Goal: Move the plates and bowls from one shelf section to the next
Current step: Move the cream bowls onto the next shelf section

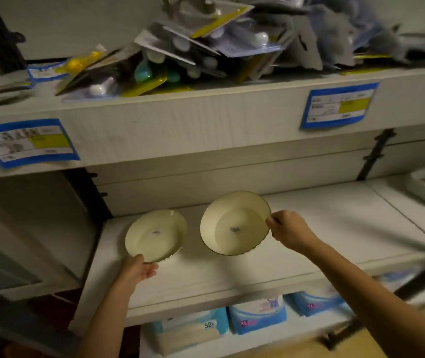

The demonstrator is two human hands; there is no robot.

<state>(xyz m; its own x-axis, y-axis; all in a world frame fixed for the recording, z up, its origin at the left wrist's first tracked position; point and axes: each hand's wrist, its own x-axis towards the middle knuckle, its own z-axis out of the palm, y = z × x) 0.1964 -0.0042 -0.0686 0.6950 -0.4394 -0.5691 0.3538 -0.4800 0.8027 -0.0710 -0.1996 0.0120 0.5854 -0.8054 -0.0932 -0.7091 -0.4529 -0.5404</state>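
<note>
Now right hand (287,229) pinches dark-rimmed bowl (234,223) by rim, left hand (139,271) grips scalloped plate (156,236) edge; one-sided holds likely risk a slip

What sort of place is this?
Most likely a shop's homeware aisle: blue-edged price labels on the shelf fronts, a heap of carded utensils above, wrapped packs below. The left hand holds a plate, the right hand pinches a bowl.
</note>
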